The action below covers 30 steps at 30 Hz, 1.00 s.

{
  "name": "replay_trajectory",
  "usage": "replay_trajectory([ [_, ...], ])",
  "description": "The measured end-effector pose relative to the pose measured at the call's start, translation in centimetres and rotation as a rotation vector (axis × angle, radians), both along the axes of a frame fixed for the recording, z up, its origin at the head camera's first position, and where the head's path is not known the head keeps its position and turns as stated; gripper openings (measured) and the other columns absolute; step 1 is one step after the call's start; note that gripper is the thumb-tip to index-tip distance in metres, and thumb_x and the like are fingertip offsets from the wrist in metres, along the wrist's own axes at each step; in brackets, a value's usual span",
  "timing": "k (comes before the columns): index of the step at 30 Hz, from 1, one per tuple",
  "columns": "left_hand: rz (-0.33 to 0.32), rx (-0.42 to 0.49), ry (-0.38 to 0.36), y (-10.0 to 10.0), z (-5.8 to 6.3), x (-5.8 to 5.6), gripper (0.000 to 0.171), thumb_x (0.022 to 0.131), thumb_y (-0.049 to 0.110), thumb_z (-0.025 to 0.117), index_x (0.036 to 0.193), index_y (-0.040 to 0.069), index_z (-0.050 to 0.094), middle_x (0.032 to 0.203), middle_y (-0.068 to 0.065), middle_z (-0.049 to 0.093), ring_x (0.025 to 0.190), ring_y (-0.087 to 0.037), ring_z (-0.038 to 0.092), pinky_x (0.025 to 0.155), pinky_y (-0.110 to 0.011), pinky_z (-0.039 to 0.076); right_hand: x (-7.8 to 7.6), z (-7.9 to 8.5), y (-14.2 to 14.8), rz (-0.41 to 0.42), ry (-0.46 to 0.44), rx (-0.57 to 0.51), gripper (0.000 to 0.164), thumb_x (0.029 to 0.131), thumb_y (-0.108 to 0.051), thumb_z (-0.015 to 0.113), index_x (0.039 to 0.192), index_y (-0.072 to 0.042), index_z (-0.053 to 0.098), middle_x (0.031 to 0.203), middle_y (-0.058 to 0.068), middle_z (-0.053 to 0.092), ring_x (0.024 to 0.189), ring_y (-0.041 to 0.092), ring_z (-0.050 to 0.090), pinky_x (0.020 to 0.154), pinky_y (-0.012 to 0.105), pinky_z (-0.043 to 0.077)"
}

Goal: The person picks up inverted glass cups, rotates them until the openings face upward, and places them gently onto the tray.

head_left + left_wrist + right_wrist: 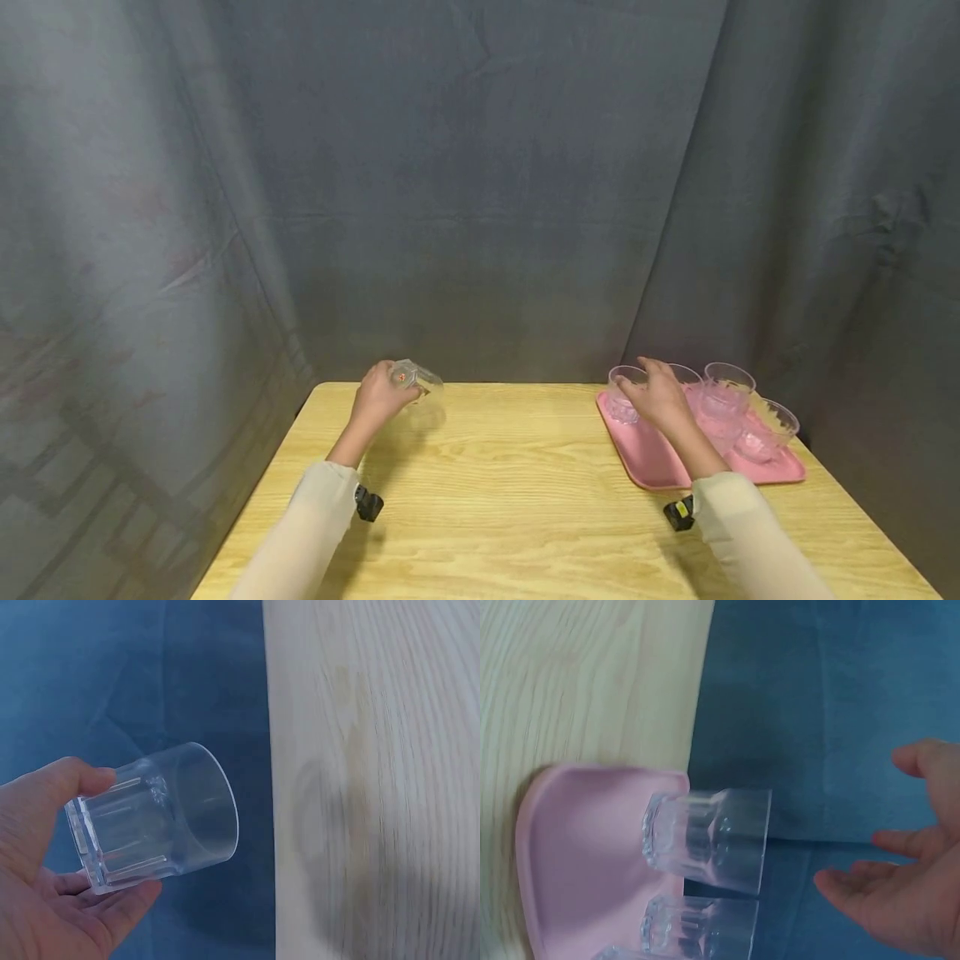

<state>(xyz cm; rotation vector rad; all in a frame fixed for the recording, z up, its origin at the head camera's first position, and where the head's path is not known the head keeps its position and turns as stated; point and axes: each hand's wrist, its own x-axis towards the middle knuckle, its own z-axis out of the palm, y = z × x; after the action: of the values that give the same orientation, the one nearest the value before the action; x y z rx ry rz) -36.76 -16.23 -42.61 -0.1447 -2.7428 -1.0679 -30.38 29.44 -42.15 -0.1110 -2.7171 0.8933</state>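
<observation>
My left hand [377,394] holds a clear tumbler [423,382] by its base, above the far left part of the table. In the left wrist view the thumb and fingers of the left hand [56,847] grip the tumbler [161,817], and its rim faces the wooden surface. My right hand [662,398] hovers over the pink tray [652,462], fingers spread, holding nothing. Below that hand a clear tumbler [709,836] stands upright at the tray's corner, apart from the fingers. Several more clear tumblers [729,390] stand on the tray.
The wooden table [510,500] stretches between my arms, with the tray near its far right corner. A grey curtain [480,208] hangs behind the table's far edge and along both sides.
</observation>
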Motion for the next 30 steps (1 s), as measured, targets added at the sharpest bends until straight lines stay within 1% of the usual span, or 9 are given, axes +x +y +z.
replay_trajectory([
  [2, 0.006, 0.014, 0.006, 0.1, 0.0, 0.5, 0.079, 0.082, 0.037, 0.078, 0.141, -0.006, 0.047, 0.133, -0.026, 0.056, 0.118, -0.044, 0.057, 0.095, -0.058, 0.048, 0.4, 0.1, -0.2, 0.005, 0.014, -0.032, 0.071, 0.1, -0.034, 0.059, 0.149, 0.011, 0.035, 0.152, 0.036, 0.031, 0.138, 0.056, 0.033, 0.111, 0.067, 0.03],
  [5, 0.02, 0.042, 0.01, 0.4, 0.1, 1.1, 0.08, 0.082, 0.038, 0.079, 0.142, -0.004, 0.046, 0.132, -0.024, 0.056, 0.114, -0.041, 0.058, 0.092, -0.056, 0.05, 1.1, 0.2, -0.5, 0.012, 0.028, -0.088, 0.07, 0.102, -0.037, 0.058, 0.15, 0.009, 0.035, 0.15, 0.037, 0.034, 0.133, 0.054, 0.042, 0.107, 0.065, 0.037],
  [8, 0.015, 0.079, 0.03, 0.8, 0.2, 1.9, 0.081, 0.082, 0.038, 0.079, 0.142, -0.004, 0.045, 0.128, -0.023, 0.057, 0.11, -0.039, 0.06, 0.088, -0.054, 0.052, 1.9, 0.2, -0.9, 0.021, 0.036, -0.162, 0.071, 0.103, -0.041, 0.056, 0.152, 0.005, 0.035, 0.148, 0.036, 0.037, 0.131, 0.052, 0.048, 0.105, 0.061, 0.042],
  [13, -0.02, 0.15, 0.054, 1.7, 0.4, 3.3, 0.079, 0.082, 0.038, 0.08, 0.138, -0.004, 0.046, 0.125, -0.024, 0.058, 0.108, -0.04, 0.06, 0.087, -0.053, 0.052, 3.6, 0.5, -2.1, 0.053, 0.013, -0.39, 0.075, 0.103, -0.047, 0.054, 0.157, 0.0, 0.03, 0.155, 0.029, 0.037, 0.141, 0.045, 0.039, 0.112, 0.058, 0.036],
  [16, -0.039, 0.201, 0.046, 2.1, 0.4, 4.2, 0.079, 0.083, 0.039, 0.079, 0.139, -0.004, 0.044, 0.129, -0.025, 0.055, 0.111, -0.041, 0.06, 0.088, -0.053, 0.053, 4.4, 0.5, -3.0, 0.085, 0.007, -0.512, 0.073, 0.104, -0.045, 0.054, 0.158, -0.002, 0.028, 0.158, 0.025, 0.034, 0.144, 0.042, 0.035, 0.114, 0.058, 0.033],
  [20, -0.055, 0.277, 0.038, 2.8, 0.4, 5.3, 0.075, 0.085, 0.038, 0.079, 0.138, -0.003, 0.044, 0.131, -0.025, 0.054, 0.113, -0.04, 0.06, 0.09, -0.052, 0.054, 5.2, 0.6, -4.1, 0.126, 0.008, -0.61, 0.069, 0.104, -0.041, 0.054, 0.157, -0.004, 0.03, 0.16, 0.022, 0.032, 0.145, 0.04, 0.035, 0.116, 0.059, 0.03],
  [24, -0.07, 0.331, 0.051, 3.5, 0.6, 6.2, 0.07, 0.085, 0.035, 0.079, 0.135, -0.001, 0.046, 0.127, -0.023, 0.056, 0.112, -0.037, 0.059, 0.09, -0.051, 0.053, 5.9, 0.8, -5.1, 0.168, 0.012, -0.673, 0.066, 0.105, -0.04, 0.053, 0.157, -0.005, 0.031, 0.161, 0.019, 0.03, 0.143, 0.04, 0.039, 0.119, 0.057, 0.027],
  [27, -0.081, 0.353, 0.061, 3.9, 0.6, 6.8, 0.068, 0.086, 0.033, 0.079, 0.134, -0.001, 0.046, 0.127, -0.022, 0.056, 0.115, -0.038, 0.057, 0.093, -0.052, 0.051, 6.3, 0.7, -5.9, 0.191, 0.02, -0.698, 0.065, 0.106, -0.039, 0.052, 0.157, -0.005, 0.031, 0.16, 0.018, 0.033, 0.14, 0.037, 0.044, 0.119, 0.047, 0.03],
  [30, -0.093, 0.382, 0.059, 4.4, 0.5, 7.7, 0.067, 0.086, 0.031, 0.079, 0.134, -0.002, 0.046, 0.126, -0.023, 0.058, 0.118, -0.038, 0.057, 0.096, -0.054, 0.05, 6.8, 0.5, -6.8, 0.219, 0.032, -0.745, 0.062, 0.106, -0.035, 0.053, 0.156, -0.003, 0.033, 0.158, 0.017, 0.035, 0.135, 0.025, 0.05, 0.112, 0.029, 0.04],
])
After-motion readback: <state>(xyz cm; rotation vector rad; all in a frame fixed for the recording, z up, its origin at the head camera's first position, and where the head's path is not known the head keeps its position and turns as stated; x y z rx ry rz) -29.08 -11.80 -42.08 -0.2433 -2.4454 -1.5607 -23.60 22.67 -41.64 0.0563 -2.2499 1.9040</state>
